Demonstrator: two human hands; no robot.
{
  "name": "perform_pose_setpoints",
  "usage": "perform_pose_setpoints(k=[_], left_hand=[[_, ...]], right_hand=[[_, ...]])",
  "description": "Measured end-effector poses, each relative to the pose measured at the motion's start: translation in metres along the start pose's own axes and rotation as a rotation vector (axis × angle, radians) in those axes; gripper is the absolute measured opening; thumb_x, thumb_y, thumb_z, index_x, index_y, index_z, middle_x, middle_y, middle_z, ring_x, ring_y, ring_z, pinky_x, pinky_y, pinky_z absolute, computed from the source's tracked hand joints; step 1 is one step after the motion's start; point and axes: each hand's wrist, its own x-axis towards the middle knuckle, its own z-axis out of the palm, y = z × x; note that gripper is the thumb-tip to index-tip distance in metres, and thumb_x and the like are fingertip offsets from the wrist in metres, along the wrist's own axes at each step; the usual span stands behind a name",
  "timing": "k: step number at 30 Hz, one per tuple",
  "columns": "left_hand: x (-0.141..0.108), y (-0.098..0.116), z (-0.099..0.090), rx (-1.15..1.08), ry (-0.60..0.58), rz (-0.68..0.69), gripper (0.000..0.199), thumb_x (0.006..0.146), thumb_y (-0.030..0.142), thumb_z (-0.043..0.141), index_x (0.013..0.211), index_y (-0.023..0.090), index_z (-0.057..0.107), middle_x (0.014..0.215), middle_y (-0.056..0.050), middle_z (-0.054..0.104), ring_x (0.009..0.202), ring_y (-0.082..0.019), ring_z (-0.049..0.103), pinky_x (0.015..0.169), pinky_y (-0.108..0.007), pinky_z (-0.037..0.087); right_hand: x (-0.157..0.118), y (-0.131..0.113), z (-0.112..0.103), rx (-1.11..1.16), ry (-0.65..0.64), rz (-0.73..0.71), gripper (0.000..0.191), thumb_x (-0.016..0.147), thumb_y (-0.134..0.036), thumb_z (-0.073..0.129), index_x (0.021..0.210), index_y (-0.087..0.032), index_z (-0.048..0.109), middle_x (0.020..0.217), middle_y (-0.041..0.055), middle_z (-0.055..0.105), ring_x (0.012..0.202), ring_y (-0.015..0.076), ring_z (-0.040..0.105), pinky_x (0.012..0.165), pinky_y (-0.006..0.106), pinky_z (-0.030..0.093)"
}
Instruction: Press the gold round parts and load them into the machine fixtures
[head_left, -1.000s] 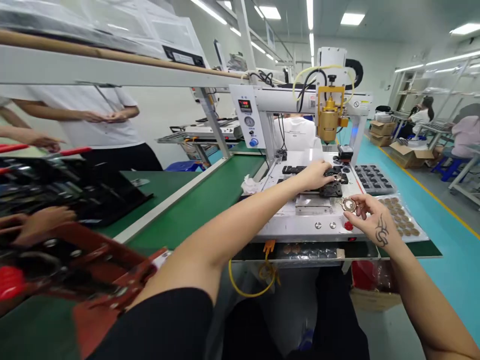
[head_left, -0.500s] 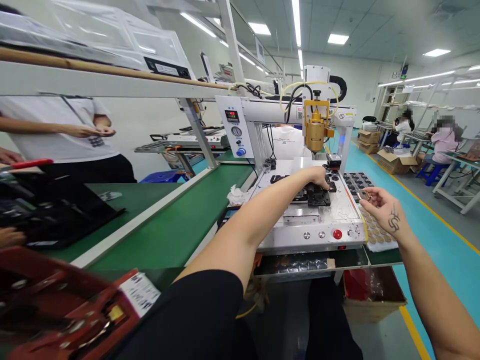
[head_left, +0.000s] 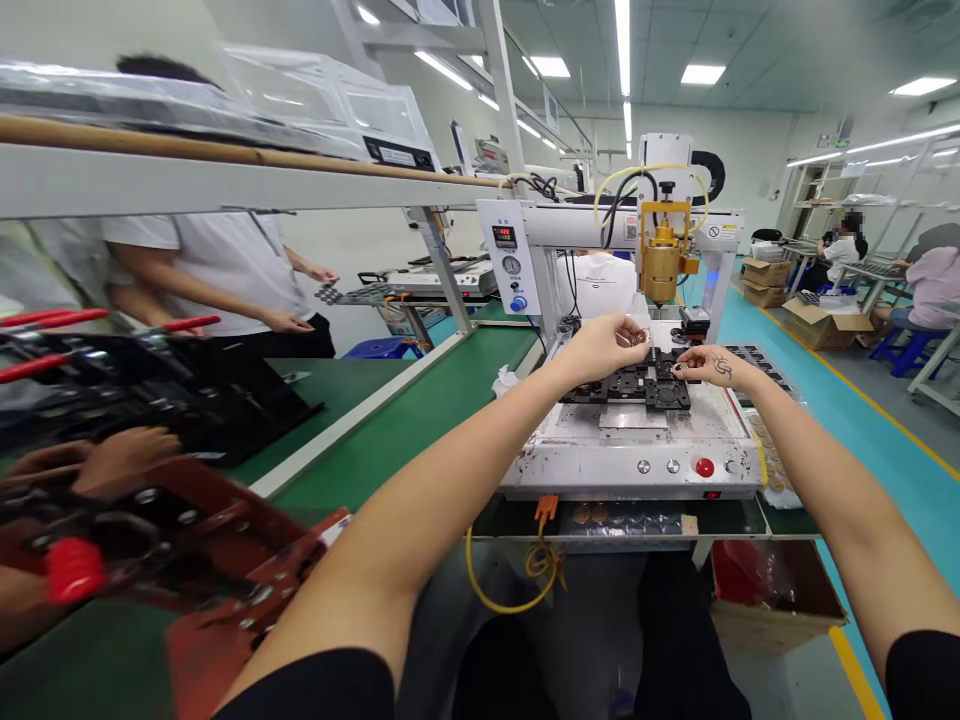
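My left hand [head_left: 611, 345] is over the left part of a black fixture [head_left: 667, 397] on the machine bed. Its fingers are closed in a pinch; a small shiny edge shows at the fingertips, too small to name. To its right, my right hand [head_left: 703, 364] pinches a small round metal disc [head_left: 676, 369] at the right side of the fixture, and I cannot tell whether the disc touches it. Above both hands hangs the gold dispensing head [head_left: 663, 262] of the white benchtop machine [head_left: 592, 470].
Right of the machine lie a sheet of round discs [head_left: 772, 460] and a tray of dark parts [head_left: 757, 362]. A green conveyor belt [head_left: 390, 420] runs along the left. A red clamp press [head_left: 225, 560] and a co-worker's hands [head_left: 127, 460] are at near left. A cardboard box [head_left: 780, 600] stands below.
My right hand has moved left with the disc, from beside the machine to the fixture. My left hand has lifted from the fixture and shifted left. The view has turned slightly left.
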Motion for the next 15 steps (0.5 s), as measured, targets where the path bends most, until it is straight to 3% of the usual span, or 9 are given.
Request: perform_pose_setpoints(k=[3,7,11,15], left_hand=[[-0.036,-0.005,-0.015,-0.026,0.021,0.007,0.025,0.085,0.036,0.076,0.103,0.019,0.072,0.094,-0.009,0.078,0.083,-0.020,0.071,0.077,-0.035,0.058],[-0.079,-0.012,-0.028,-0.014,0.050,0.022,0.025,0.087,0.036,0.075,0.105,0.021,0.072,0.091,-0.007,0.077,0.078,-0.019,0.071,0.072,-0.034,0.059],[-0.112,-0.011,-0.036,-0.045,0.064,0.039,0.027,0.090,0.037,0.075,0.113,0.022,0.071,0.098,-0.007,0.079,0.082,-0.018,0.072,0.075,-0.034,0.062],[-0.128,-0.001,-0.029,-0.140,0.096,0.076,0.027,0.090,0.030,0.076,0.115,0.022,0.070,0.102,-0.007,0.079,0.083,-0.017,0.073,0.079,-0.034,0.065]], right_hand=[[0.005,0.005,-0.001,-0.034,-0.055,-0.042,0.043,0.094,-0.048,0.079,0.122,-0.016,0.082,0.103,0.0122,0.081,0.087,0.0241,0.069,0.077,0.037,0.052],[0.006,0.008,0.003,-0.103,-0.061,-0.088,0.034,0.100,-0.045,0.072,0.117,-0.018,0.085,0.119,0.0145,0.081,0.103,0.0286,0.070,0.091,0.041,0.053],[0.006,0.010,0.010,-0.193,0.019,-0.081,0.036,0.103,-0.049,0.067,0.114,-0.020,0.085,0.109,0.0156,0.078,0.110,0.0327,0.063,0.095,0.044,0.051],[0.011,0.006,0.014,-0.246,0.091,-0.053,0.037,0.101,-0.053,0.071,0.106,-0.020,0.086,0.092,0.0126,0.071,0.101,0.0314,0.061,0.093,0.044,0.050]])
